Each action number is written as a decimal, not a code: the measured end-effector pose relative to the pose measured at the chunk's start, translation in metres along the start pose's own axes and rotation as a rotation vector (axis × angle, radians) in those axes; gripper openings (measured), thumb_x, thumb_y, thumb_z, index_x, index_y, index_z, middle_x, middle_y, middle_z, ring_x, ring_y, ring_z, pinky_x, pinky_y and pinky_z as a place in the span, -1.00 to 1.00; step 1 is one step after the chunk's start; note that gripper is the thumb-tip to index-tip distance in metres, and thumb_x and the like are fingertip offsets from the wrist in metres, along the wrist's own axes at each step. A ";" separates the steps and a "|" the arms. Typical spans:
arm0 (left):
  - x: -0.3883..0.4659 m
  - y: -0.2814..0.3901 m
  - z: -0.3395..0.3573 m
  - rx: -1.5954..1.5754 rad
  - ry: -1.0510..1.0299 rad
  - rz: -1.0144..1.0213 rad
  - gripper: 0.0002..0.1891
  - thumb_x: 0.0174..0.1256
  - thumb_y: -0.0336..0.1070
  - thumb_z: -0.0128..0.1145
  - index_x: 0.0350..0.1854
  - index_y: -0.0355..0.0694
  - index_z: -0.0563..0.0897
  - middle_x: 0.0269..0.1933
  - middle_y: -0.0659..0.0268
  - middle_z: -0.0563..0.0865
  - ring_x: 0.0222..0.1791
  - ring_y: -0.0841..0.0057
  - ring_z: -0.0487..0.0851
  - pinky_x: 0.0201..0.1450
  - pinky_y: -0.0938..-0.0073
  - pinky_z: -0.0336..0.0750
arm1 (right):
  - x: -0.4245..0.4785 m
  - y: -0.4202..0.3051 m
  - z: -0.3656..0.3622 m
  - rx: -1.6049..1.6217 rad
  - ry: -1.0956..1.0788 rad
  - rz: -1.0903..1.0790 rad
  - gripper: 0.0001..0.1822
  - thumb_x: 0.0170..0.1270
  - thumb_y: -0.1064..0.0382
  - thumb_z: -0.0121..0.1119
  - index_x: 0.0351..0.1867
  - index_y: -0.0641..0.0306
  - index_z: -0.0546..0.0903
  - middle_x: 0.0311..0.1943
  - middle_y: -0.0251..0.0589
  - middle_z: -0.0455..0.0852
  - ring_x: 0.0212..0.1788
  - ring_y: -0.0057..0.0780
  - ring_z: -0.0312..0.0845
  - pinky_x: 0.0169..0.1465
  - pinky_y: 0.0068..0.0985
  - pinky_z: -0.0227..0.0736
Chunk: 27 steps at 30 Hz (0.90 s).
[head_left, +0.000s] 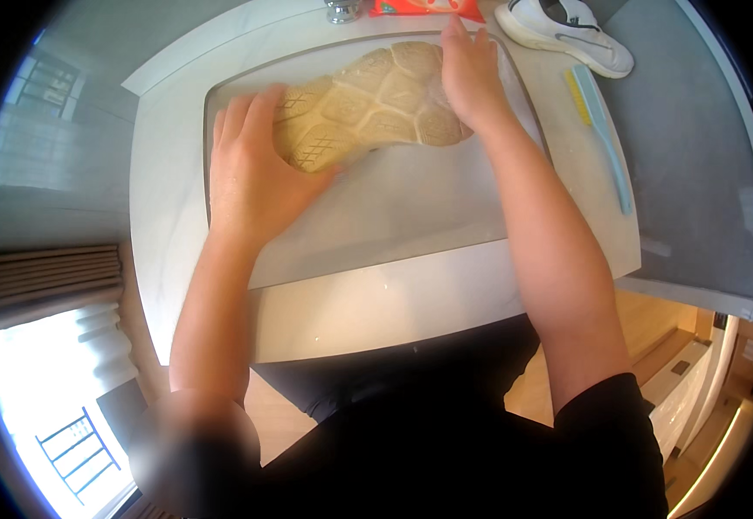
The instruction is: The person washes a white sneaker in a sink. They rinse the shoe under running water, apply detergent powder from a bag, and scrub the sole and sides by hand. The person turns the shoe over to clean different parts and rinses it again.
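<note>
A sneaker lies across the rectangular sink basin with its yellowed, patterned rubber sole (376, 100) facing up. My left hand (250, 152) grips its left end, with the fingers over the far side and the thumb along the near side. At the other end, my right hand (470, 78) is against the shoe, its fingers pointing away from me. The shoe's upper is hidden beneath the sole. Both hands look slightly blurred.
A white sneaker (568, 36) rests at the counter's back right corner. Nearer me lies a light blue brush (600, 130) with yellow bristles. A chrome faucet base (343, 10) and a red packet (427, 8) are behind the sink (402, 194). A grey glass panel (688, 149) borders the right.
</note>
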<state>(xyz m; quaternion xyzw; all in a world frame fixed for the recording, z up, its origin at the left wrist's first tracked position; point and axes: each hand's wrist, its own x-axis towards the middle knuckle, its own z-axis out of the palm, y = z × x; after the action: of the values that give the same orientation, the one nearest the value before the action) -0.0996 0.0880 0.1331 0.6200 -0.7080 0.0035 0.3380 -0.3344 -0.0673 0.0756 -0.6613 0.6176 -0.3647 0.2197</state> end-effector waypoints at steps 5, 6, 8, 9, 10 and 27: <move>0.000 -0.003 0.000 0.086 -0.051 0.010 -0.09 -0.20 -0.36 0.71 0.37 -0.26 0.58 0.23 0.14 0.65 0.27 0.08 0.59 0.31 0.14 0.58 | -0.004 0.000 0.012 -0.017 0.032 -0.069 -0.25 0.69 -0.31 -0.42 0.73 -0.07 0.25 0.74 0.25 -0.01 0.79 0.26 -0.30 0.74 0.12 -0.30; -0.001 -0.002 0.000 0.104 -0.036 0.019 -0.09 -0.20 -0.35 0.71 0.37 -0.25 0.58 0.23 0.15 0.65 0.27 0.08 0.59 0.31 0.13 0.58 | -0.010 -0.007 0.012 -0.018 0.047 -0.059 -0.26 0.69 -0.30 -0.42 0.73 -0.07 0.26 0.74 0.25 0.00 0.79 0.26 -0.29 0.74 0.13 -0.30; -0.004 -0.002 0.002 0.140 -0.005 0.038 -0.09 -0.21 -0.34 0.71 0.37 -0.23 0.58 0.22 0.16 0.66 0.25 0.07 0.60 0.30 0.13 0.58 | -0.017 -0.019 0.009 0.004 0.037 -0.101 -0.23 0.67 -0.34 -0.37 0.72 -0.04 0.27 0.73 0.27 0.02 0.79 0.25 -0.27 0.73 0.14 -0.30; -0.004 -0.001 0.005 0.132 -0.009 0.041 -0.09 -0.22 -0.33 0.71 0.37 -0.22 0.59 0.22 0.16 0.66 0.25 0.07 0.60 0.29 0.13 0.59 | -0.019 -0.023 0.006 0.010 0.037 -0.119 -0.22 0.67 -0.36 -0.34 0.72 -0.03 0.27 0.73 0.27 0.03 0.78 0.25 -0.26 0.73 0.14 -0.30; -0.005 -0.002 0.008 0.125 -0.012 0.043 -0.09 -0.22 -0.33 0.71 0.36 -0.21 0.59 0.21 0.17 0.66 0.25 0.08 0.60 0.29 0.13 0.59 | -0.019 -0.025 0.004 -0.010 -0.026 -0.122 -0.18 0.64 -0.40 -0.29 0.72 -0.01 0.27 0.73 0.28 0.04 0.78 0.25 -0.24 0.73 0.16 -0.30; -0.004 -0.007 0.006 0.104 0.042 0.039 -0.09 -0.25 -0.34 0.73 0.35 -0.18 0.61 0.24 0.18 0.67 0.26 0.10 0.60 0.28 0.11 0.59 | -0.030 -0.037 -0.005 -0.081 -0.103 -0.174 0.35 -0.09 -0.61 0.55 0.69 0.01 0.29 0.69 0.36 0.07 0.75 0.16 -0.08 0.63 0.16 0.06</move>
<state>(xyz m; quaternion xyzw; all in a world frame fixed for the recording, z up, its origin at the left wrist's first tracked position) -0.0966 0.0871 0.1243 0.6226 -0.7116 0.0601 0.3200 -0.3132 -0.0320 0.0996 -0.7386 0.5600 -0.3227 0.1918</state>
